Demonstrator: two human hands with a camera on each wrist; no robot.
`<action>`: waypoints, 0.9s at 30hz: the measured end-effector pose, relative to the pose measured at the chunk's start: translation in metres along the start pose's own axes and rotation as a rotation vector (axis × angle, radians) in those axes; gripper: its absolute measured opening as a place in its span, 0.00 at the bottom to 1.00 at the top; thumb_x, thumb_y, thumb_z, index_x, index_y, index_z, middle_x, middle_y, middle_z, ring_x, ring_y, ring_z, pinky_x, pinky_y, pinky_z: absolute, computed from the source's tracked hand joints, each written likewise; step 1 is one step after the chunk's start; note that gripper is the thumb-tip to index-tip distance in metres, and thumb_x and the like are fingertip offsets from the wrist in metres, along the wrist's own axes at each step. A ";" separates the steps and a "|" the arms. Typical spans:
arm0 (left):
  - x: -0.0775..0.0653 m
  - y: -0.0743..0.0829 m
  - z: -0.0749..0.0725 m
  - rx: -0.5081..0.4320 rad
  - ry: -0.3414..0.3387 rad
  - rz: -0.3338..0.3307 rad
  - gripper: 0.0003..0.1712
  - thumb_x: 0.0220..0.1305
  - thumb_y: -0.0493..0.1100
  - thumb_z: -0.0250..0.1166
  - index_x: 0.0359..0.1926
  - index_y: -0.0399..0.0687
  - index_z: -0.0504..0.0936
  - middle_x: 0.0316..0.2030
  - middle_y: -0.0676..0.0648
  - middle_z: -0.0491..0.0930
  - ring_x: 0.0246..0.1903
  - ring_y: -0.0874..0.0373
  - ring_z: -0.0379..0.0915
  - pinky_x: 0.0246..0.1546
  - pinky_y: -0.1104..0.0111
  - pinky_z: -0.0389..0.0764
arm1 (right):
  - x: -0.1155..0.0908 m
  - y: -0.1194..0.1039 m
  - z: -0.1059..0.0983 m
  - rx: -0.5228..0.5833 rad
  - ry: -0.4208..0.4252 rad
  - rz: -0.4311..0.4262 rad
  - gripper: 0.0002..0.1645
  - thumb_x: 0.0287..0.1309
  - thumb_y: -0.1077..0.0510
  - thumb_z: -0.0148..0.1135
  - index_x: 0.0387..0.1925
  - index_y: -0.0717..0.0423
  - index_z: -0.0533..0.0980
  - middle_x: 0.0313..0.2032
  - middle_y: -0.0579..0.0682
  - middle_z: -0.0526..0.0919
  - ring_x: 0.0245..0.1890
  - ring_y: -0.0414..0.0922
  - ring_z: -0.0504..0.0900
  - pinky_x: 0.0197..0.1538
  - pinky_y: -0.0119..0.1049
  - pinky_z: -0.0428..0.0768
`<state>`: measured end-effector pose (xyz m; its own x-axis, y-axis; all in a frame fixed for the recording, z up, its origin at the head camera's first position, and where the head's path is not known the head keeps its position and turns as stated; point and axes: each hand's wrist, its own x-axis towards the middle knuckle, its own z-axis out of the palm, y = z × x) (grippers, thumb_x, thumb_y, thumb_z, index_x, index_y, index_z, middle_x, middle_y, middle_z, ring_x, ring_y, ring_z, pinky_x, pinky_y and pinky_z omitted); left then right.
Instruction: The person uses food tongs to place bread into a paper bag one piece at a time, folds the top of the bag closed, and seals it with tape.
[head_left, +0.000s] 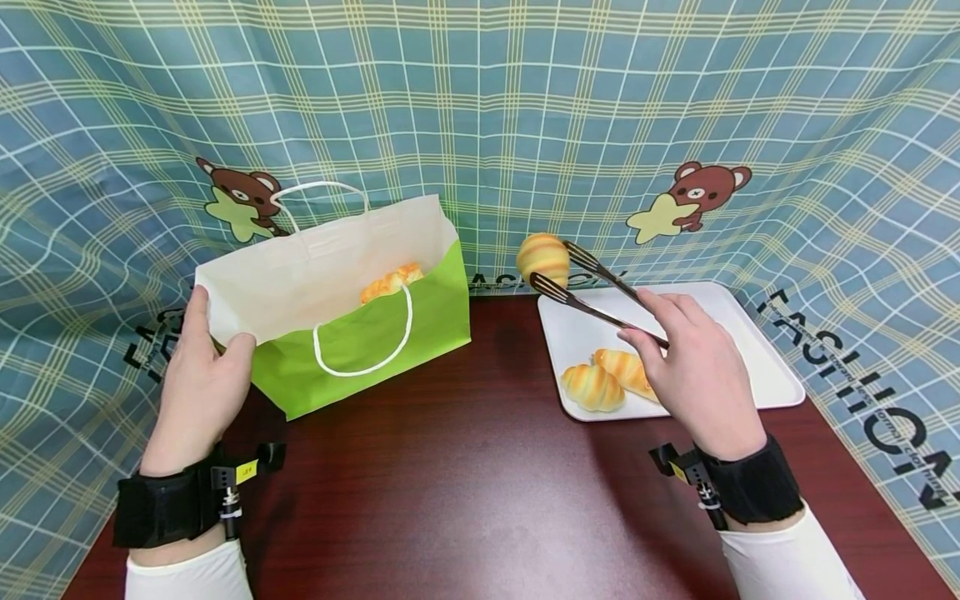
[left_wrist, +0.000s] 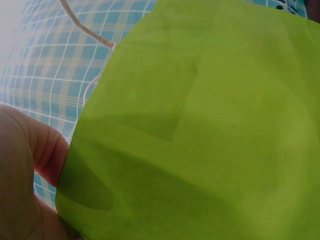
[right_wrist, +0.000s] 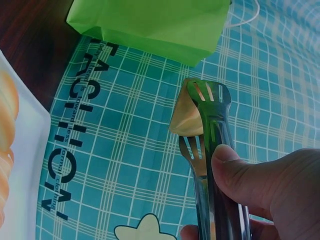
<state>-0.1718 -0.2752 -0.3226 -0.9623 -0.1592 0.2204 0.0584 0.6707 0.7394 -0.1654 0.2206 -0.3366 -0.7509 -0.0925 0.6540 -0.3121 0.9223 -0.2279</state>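
On the left a green paper bag (head_left: 281, 375) with a white inside and white cord handles stands with its mouth open. My left hand (head_left: 201, 379) holds its left edge, thumb on the front side. Inside the bag, a golden bread piece (head_left: 392, 283) shows above the front rim. My right hand (head_left: 701, 371) grips dark slotted tongs (right_wrist: 216, 135). Between their tips they pinch a striped bread roll (head_left: 542, 257), raised over the back left corner of a white tray (head_left: 765, 367). Two more breads, a crescent-shaped roll (head_left: 592, 388) and a longer roll (head_left: 621, 370), lie on the tray.
A blue plaid curtain (head_left: 495, 125) with printed bears hangs behind and along both sides. Dark reddish wooden table (head_left: 450, 483) lies between bag and tray, its surface showing in front of both. Black straps with small cameras sit on both wrists.
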 end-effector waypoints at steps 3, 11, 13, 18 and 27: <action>0.000 0.000 0.000 -0.001 0.001 -0.001 0.41 0.68 0.48 0.40 0.72 0.68 0.25 0.73 0.56 0.29 0.72 0.48 0.31 0.56 0.42 0.51 | -0.001 -0.001 -0.001 0.005 0.000 -0.001 0.34 0.53 0.49 0.68 0.62 0.51 0.71 0.51 0.53 0.78 0.43 0.53 0.78 0.41 0.50 0.74; 0.000 -0.001 0.001 0.003 -0.003 -0.002 0.41 0.68 0.48 0.40 0.72 0.68 0.24 0.73 0.56 0.28 0.72 0.46 0.33 0.53 0.43 0.52 | -0.002 -0.004 -0.002 0.010 0.008 -0.019 0.35 0.53 0.50 0.68 0.62 0.51 0.71 0.51 0.53 0.78 0.41 0.51 0.79 0.39 0.49 0.74; 0.000 -0.002 0.001 0.003 -0.003 -0.001 0.41 0.68 0.48 0.40 0.72 0.69 0.24 0.73 0.56 0.28 0.72 0.46 0.33 0.52 0.43 0.52 | -0.002 -0.005 -0.002 0.013 0.010 -0.020 0.35 0.53 0.50 0.69 0.62 0.51 0.71 0.51 0.52 0.78 0.41 0.51 0.79 0.38 0.49 0.74; -0.001 -0.002 0.001 0.002 -0.003 -0.002 0.41 0.68 0.48 0.40 0.72 0.68 0.24 0.73 0.56 0.28 0.72 0.47 0.33 0.54 0.42 0.52 | -0.002 -0.006 -0.003 0.014 0.013 -0.023 0.35 0.53 0.49 0.69 0.63 0.50 0.71 0.52 0.52 0.78 0.40 0.50 0.78 0.37 0.47 0.73; 0.000 -0.001 0.001 -0.001 -0.004 -0.005 0.41 0.68 0.48 0.40 0.72 0.69 0.24 0.73 0.56 0.29 0.72 0.46 0.33 0.54 0.42 0.52 | -0.002 -0.010 -0.006 0.023 0.018 -0.033 0.35 0.52 0.50 0.69 0.63 0.49 0.71 0.51 0.52 0.78 0.43 0.50 0.78 0.40 0.47 0.74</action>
<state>-0.1719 -0.2752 -0.3234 -0.9637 -0.1593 0.2143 0.0542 0.6691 0.7412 -0.1571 0.2142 -0.3312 -0.7291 -0.1155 0.6745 -0.3497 0.9102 -0.2221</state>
